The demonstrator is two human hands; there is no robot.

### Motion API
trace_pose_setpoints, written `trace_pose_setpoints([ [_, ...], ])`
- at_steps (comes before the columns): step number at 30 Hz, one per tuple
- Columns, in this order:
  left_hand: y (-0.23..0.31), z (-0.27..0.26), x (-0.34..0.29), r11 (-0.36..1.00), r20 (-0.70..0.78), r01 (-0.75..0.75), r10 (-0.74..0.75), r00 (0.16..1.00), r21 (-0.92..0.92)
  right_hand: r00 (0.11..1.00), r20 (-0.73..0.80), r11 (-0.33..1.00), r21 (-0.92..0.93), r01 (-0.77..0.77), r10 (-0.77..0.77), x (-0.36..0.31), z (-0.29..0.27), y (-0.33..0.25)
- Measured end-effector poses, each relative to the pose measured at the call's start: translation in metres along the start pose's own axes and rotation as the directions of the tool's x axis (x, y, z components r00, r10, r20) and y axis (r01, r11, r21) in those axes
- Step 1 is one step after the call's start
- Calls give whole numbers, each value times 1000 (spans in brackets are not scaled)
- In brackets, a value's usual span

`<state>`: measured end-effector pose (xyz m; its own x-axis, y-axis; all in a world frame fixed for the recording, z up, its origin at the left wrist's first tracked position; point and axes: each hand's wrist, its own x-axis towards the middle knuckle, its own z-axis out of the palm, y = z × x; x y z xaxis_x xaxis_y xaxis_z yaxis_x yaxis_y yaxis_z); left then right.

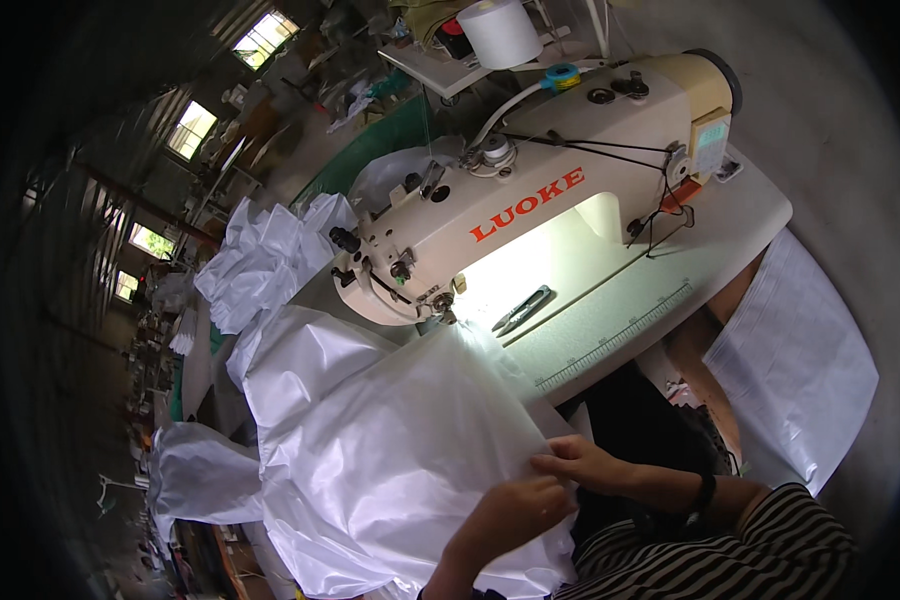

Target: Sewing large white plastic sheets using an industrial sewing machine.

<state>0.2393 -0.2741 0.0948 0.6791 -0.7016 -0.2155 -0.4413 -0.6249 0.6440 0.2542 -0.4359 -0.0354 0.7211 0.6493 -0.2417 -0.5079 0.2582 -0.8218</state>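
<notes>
A large sheet of shiny white fabric runs from under the needle area of a beige sewing machine down toward me. Its near right edge is pinched by my left hand, whose fingers are closed on the cloth. Just beyond, my right hand grips the same edge, thumb and fingers pressed together. Both hands are close to each other, below the machine's bed. Small thread snips lie on the lit bed, right of the needle.
Crumpled white fabric is heaped behind the machine head. A stack of flat white sheets hangs at the right beside a brown surface. A white thread cone stands behind the machine. A printed ruler scale runs along the bed's front edge.
</notes>
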Motion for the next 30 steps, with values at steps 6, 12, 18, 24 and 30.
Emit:
trace_pose_setpoints([
  [6,-104,2,-46,688,-577,559,-245,779,463,993,-105,943,-332,9,-46,-16,7,0],
  [12,-98,-34,-11,840,-599,436,-175,781,323,993,-104,868,-488,-92,46,-10,-3,9],
  [18,-146,-36,55,907,-732,295,22,681,300,988,80,130,-987,97,-132,-8,-14,-48],
  [24,-152,-38,69,896,-771,294,78,632,332,741,208,-132,-978,161,-639,104,-44,-137],
  [30,-158,-42,75,890,-760,313,56,647,332,906,-22,-187,-976,-111,-423,187,-41,-154],
])
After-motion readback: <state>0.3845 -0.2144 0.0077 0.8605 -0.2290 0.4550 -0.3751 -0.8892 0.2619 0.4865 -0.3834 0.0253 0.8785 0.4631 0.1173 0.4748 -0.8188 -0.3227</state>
